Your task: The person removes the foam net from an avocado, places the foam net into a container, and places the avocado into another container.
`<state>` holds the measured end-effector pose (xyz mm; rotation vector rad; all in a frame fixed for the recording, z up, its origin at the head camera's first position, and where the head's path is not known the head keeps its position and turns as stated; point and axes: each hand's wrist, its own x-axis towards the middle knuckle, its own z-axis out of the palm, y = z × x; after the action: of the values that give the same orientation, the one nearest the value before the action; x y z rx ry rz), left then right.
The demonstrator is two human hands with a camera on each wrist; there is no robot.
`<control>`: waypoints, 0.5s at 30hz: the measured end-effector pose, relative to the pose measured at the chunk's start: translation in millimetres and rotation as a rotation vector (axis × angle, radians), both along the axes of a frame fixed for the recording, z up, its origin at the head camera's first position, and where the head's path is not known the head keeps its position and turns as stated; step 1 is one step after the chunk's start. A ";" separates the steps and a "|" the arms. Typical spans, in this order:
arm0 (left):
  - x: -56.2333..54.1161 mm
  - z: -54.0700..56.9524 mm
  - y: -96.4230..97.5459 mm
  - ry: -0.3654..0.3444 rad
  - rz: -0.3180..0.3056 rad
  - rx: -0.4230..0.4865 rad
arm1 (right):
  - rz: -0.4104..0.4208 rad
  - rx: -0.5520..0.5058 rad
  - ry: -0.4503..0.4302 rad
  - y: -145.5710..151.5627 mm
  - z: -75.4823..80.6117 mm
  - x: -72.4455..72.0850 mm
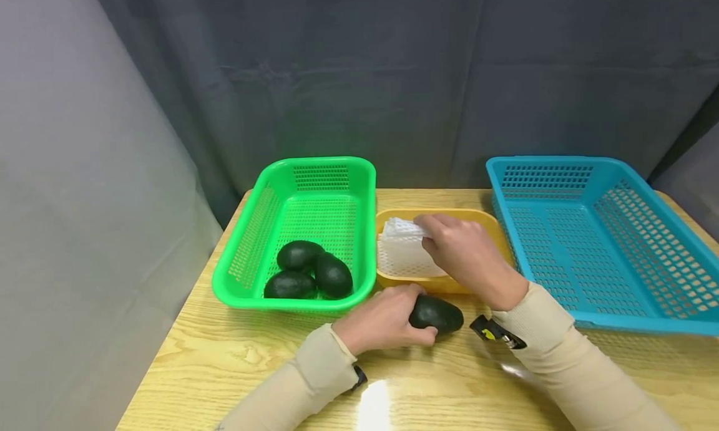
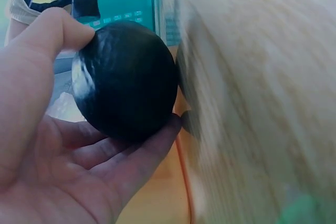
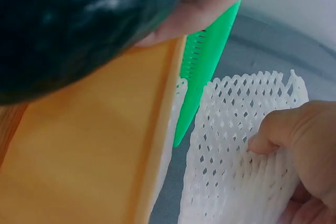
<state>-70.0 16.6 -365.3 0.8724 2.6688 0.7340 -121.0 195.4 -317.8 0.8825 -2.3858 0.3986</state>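
Observation:
My left hand (image 1: pixel 387 319) grips a dark green avocado (image 1: pixel 438 314) low over the table, in front of the yellow basket (image 1: pixel 444 285). In the left wrist view, thumb and fingers wrap the near end of the avocado (image 2: pixel 126 82). Above the yellow basket, my right hand (image 1: pixel 466 253) pinches a white foam net sleeve (image 1: pixel 401 227). The right wrist view shows the thumb pressed on the flat mesh of this foam net sleeve (image 3: pixel 236 135). More white foam netting (image 1: pixel 407 259) lies inside the yellow basket, under the raised sleeve.
On the left stands a green basket (image 1: pixel 365 294) with three dark avocados (image 1: pixel 334 276) near its front. A blue basket (image 1: pixel 562 231) is at the right, close beside the yellow one. The wooden table (image 1: pixel 224 368) stretches in front, and a dark curtain (image 1: pixel 348 75) hangs behind.

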 end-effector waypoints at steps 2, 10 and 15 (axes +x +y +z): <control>0.3 -0.1 1.0 -0.004 0.000 -0.003 | -0.004 0.005 -0.006 -0.2 -1.5 -0.7; 0.2 -0.3 1.2 -0.007 0.005 0.000 | -0.004 0.049 0.009 -4.4 -10.5 -7.0; 0.0 -0.9 0.3 -0.003 0.001 -0.010 | -0.011 0.101 -0.013 -6.4 -18.3 -8.1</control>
<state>-70.1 17.0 -366.1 0.8663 2.6681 0.7213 -129.2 189.0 -336.2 0.9139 -2.4394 0.2827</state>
